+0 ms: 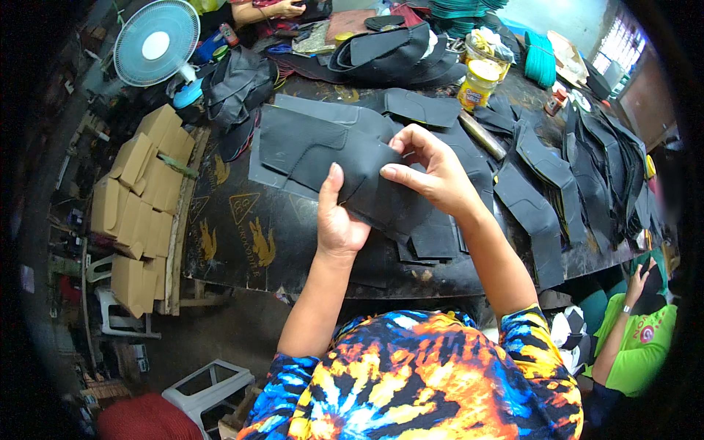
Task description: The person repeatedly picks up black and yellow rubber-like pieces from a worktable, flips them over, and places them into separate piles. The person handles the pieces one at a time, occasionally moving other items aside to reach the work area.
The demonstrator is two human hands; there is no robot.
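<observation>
A stitched black leather piece [304, 143], looking like a boot upper, is held up over the dark table. My left hand [343, 226] grips its near edge, thumb on top and the other fingers hidden beneath. At its right side my right hand [436, 172] has thumb and fingers closed in a pinch at the edge; whether a thread or other small thing is in that pinch is too small to tell. Several similar black leather pieces [524, 194] lie in overlapping rows to the right. A short metal-looking bar [482, 136] rests among them.
Brown cardboard boxes [136, 220] are stacked along the left, below a fan [155, 45]. At the back stand a yellow tub [478, 84] and piled black leather [389, 55]. Another person's hand [286, 9] shows there; someone in a green shirt [634, 337] is at right.
</observation>
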